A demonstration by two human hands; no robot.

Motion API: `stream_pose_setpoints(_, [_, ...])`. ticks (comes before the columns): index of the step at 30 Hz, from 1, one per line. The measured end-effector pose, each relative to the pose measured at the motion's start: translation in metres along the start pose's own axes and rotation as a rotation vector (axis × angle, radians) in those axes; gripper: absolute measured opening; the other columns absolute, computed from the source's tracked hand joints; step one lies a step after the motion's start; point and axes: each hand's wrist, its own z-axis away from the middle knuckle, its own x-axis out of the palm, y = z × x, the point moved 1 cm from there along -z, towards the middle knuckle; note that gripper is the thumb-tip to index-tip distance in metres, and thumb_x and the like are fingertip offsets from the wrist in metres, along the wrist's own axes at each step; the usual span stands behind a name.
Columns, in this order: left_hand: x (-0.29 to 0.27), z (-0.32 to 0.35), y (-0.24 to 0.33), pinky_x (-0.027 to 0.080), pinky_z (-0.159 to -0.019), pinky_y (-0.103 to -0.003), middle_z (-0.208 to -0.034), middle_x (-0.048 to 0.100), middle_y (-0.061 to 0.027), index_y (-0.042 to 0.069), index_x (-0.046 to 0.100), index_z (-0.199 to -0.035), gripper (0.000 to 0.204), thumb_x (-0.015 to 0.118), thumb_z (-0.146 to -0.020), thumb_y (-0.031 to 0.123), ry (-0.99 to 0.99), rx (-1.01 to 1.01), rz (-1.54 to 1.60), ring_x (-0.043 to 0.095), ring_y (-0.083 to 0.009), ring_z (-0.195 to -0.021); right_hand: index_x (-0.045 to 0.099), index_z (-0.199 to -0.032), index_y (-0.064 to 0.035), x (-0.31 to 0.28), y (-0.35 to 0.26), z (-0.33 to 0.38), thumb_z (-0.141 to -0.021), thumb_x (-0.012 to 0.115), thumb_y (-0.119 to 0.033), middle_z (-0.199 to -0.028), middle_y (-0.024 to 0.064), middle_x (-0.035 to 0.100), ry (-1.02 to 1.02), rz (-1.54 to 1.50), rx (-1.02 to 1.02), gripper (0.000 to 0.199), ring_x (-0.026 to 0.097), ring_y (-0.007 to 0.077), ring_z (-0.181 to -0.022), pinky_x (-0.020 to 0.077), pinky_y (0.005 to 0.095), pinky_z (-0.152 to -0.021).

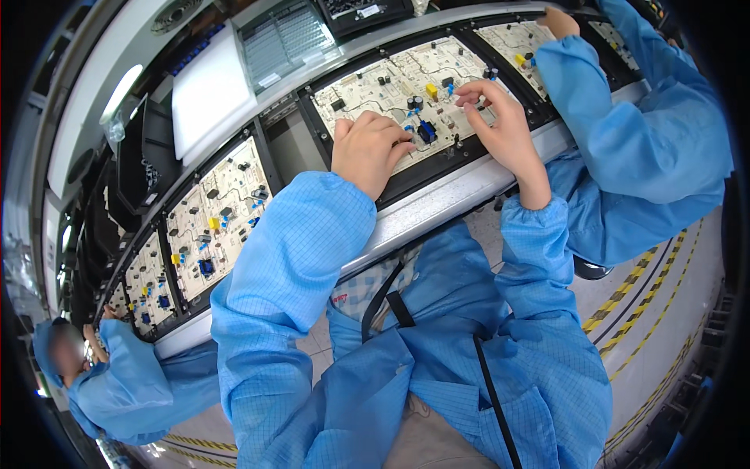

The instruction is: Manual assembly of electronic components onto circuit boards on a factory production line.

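Observation:
A cream circuit board [367, 92] lies in a black frame on the line before me, set with black capacitors, a yellow block [431, 91] and a dark blue transformer [426, 131]. Over the board's near left part, my left hand [369, 150] is closed, with fingers bent and thumb close to the fingertips. Whatever it grips is hidden. My right hand [504, 125] hovers over the right part of the board, thumb and fingertips drawn together near small blue parts [451, 90]. Anything between those fingertips is too small to make out.
More framed boards stand along the line, one at left [219, 211] and one at right [512, 59]. A metal rail [437, 209] edges the line. Beyond it are a white panel [207, 90] and black bins [144, 156]. Co-workers in blue sit on both sides; the right sleeve [594, 94] is close.

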Motion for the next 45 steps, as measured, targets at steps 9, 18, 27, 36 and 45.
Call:
stream_pose_setpoints(9, [-0.001, -0.002, 0.006, 0.03, -0.077, -0.033, -0.087, 0.064, 0.0027, 0.015, 0.071, -0.087, 0.017, 0.065, -0.08, 0.029, -0.065, -0.042, -0.033, 0.053, -0.0135, -0.092, 0.058, -0.103, -0.0036, -0.002, 0.006, 0.002, -0.081, 0.054, 0.001, -0.09, 0.0048, 0.064, -0.005, -0.02, 0.029, 0.022, 0.06, 0.0127, -0.085, 0.0413, 0.0241, -0.073])
stream_pose_setpoints(18, [0.006, -0.009, 0.023, 0.034, -0.078, -0.035, -0.079, 0.061, -0.0021, 0.011, 0.065, -0.077, 0.024, 0.069, -0.069, 0.033, -0.011, 0.05, -0.219, 0.053, -0.018, -0.087, 0.057, -0.1, -0.0039, -0.004, 0.004, -0.012, -0.083, 0.054, 0.001, -0.088, 0.0047, 0.065, -0.066, -0.045, -0.006, 0.018, 0.061, 0.013, -0.083, 0.0403, 0.0241, -0.071])
stream_pose_setpoints(27, [0.011, -0.001, 0.021, 0.036, -0.08, -0.035, -0.074, 0.059, -0.0032, 0.012, 0.063, -0.068, 0.009, 0.055, -0.071, 0.012, 0.082, -0.012, -0.221, 0.054, -0.0184, -0.084, 0.056, -0.1, -0.0033, 0.022, -0.014, -0.158, -0.085, 0.053, -0.002, -0.079, 0.0029, 0.06, -0.169, 0.03, -0.228, 0.016, 0.057, 0.0092, -0.073, 0.0436, 0.0235, -0.066])
stream_pose_setpoints(36, [0.077, -0.001, 0.017, 0.037, -0.081, -0.037, -0.073, 0.057, -0.0073, 0.008, 0.062, -0.07, 0.011, 0.055, -0.069, 0.017, 0.312, -0.01, -0.312, 0.053, -0.023, -0.082, 0.059, -0.106, -0.0049, 0.172, 0.093, -0.301, -0.081, 0.053, -0.01, -0.097, 0.0236, 0.062, -0.145, 0.405, -0.172, 0.027, 0.06, 0.0385, -0.092, 0.048, 0.0455, -0.077])
stream_pose_setpoints(45, [0.072, -0.004, 0.017, 0.036, -0.084, -0.037, -0.078, 0.06, -0.0093, 0.008, 0.062, -0.071, 0.015, 0.053, -0.073, 0.02, 0.334, -0.029, -0.216, 0.053, -0.0252, -0.083, 0.06, -0.095, -0.0011, 0.195, 0.184, -0.333, -0.087, 0.048, -0.019, -0.093, 0.0276, 0.061, -0.08, 0.45, -0.212, 0.023, 0.057, 0.0439, -0.091, 0.0461, 0.0457, -0.075])
